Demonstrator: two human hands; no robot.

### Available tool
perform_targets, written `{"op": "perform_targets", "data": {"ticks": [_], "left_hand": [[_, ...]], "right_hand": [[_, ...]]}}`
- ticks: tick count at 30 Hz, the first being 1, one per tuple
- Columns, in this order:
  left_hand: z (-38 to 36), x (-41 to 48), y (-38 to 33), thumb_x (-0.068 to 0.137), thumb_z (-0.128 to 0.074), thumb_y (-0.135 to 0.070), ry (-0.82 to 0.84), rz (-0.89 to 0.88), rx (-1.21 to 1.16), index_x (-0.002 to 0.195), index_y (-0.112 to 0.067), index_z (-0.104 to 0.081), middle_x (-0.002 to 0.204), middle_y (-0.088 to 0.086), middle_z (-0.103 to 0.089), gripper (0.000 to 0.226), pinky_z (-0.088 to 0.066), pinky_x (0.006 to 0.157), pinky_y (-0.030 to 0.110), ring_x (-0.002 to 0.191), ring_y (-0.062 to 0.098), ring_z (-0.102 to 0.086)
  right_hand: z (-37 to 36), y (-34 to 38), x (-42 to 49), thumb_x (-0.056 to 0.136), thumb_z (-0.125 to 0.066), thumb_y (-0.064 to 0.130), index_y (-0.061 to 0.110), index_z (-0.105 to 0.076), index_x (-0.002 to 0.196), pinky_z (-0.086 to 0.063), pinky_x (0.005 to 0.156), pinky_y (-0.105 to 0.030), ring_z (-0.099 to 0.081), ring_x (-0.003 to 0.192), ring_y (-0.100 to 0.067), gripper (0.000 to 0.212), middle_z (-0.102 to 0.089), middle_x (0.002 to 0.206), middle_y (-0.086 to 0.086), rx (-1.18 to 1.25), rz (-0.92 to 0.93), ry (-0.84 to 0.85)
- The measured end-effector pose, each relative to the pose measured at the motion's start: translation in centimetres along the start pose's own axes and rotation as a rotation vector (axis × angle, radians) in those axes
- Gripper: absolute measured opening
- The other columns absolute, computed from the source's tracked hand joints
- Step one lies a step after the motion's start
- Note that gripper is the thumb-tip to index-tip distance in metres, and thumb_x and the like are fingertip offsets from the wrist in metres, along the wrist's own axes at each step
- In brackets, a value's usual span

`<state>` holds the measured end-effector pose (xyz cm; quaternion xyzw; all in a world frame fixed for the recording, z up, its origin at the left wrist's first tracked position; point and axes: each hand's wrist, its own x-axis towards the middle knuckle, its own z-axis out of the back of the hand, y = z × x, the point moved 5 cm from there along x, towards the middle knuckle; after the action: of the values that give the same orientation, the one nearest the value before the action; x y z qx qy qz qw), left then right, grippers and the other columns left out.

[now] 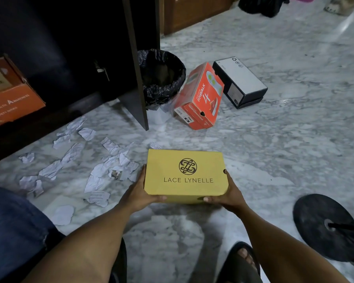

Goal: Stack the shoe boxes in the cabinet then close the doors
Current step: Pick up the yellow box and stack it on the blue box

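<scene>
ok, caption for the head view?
Left hand and right hand hold the yellow box; orange box and black box lie by the cabinet door.

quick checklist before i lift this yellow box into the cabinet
1. Grip on the yellow Lace Lynelle box: ok, left hand and right hand hold its ends.
2. Box closed: ok.
3. Cabinet door open: ok.
4. Space in the cabinet beside the orange box: cannot tell, interior dark.
5. Floor path: not ok, torn paper scraps lie before the cabinet.
6. Remaining boxes: not ok, red Go Walk box and black-and-white box lie on the floor.
</scene>
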<state>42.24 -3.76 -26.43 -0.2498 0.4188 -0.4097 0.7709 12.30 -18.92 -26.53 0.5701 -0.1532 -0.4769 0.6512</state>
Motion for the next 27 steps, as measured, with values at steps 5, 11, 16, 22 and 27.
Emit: {"op": "perform_targets", "data": {"ticks": [5,11,16,22,27], "left_hand": [[3.3,-3.2,-1.6,0.049,-0.087,-0.072,-0.058,-0.032,-0.025,0.148,-0.060,0.002,0.130,-0.033,-0.052,0.133,-0.048,0.097,0.029,0.122,0.008,-0.051],[11.9,-8.4,0.5,0.046,-0.087,-0.074,-0.165,-0.030,-0.061,0.150,-0.057,-0.003,0.130,-0.027,-0.057,0.135,-0.047,0.099,0.033,0.123,0.010,-0.055],[21.9,-16.1,-1.4,0.043,-0.092,-0.064,-0.312,-0.121,-0.117,0.158,-0.036,-0.003,0.139,-0.018,-0.052,0.149,-0.037,0.108,0.030,0.133,0.010,-0.048],[35.3,-28.8,-4.8,0.045,-0.073,-0.087,-0.642,-0.006,0.173,0.156,-0.042,0.002,0.140,-0.007,-0.059,0.141,-0.048,0.099,0.033,0.128,0.022,-0.056],[43.6,-36.9,-9.6,0.043,-0.069,-0.092,-0.866,-0.113,0.230,0.143,-0.048,-0.029,0.135,-0.011,-0.060,0.116,-0.050,0.097,0.039,0.120,0.016,-0.058]], "right_hand": [[-1.2,3.8,-1.6,0.053,-0.097,0.004,0.022,-0.045,0.135,-0.055,0.091,-0.036,-0.062,0.118,-0.017,0.099,-0.067,0.125,0.000,0.010,0.023,0.038],[-6.3,10.4,-1.8,0.037,-0.103,0.042,0.046,-0.040,0.137,-0.052,0.099,-0.046,-0.060,0.120,-0.011,0.118,-0.067,0.124,0.015,-0.007,0.124,0.066],[-12.3,22.7,-3.9,0.042,-0.101,0.037,0.032,-0.046,0.135,-0.053,0.098,-0.035,-0.061,0.118,-0.008,0.108,-0.068,0.123,0.008,-0.018,0.318,0.134],[-18.2,39.1,-6.5,0.041,-0.100,0.044,0.046,-0.052,0.124,-0.054,0.094,-0.030,-0.064,0.112,-0.004,0.096,-0.070,0.119,0.012,-0.039,0.552,0.228],[-21.1,52.1,-9.4,0.041,-0.101,0.038,0.028,-0.057,0.125,-0.056,0.091,-0.025,-0.068,0.103,-0.002,0.095,-0.073,0.113,0.009,0.034,0.718,0.256]]}}
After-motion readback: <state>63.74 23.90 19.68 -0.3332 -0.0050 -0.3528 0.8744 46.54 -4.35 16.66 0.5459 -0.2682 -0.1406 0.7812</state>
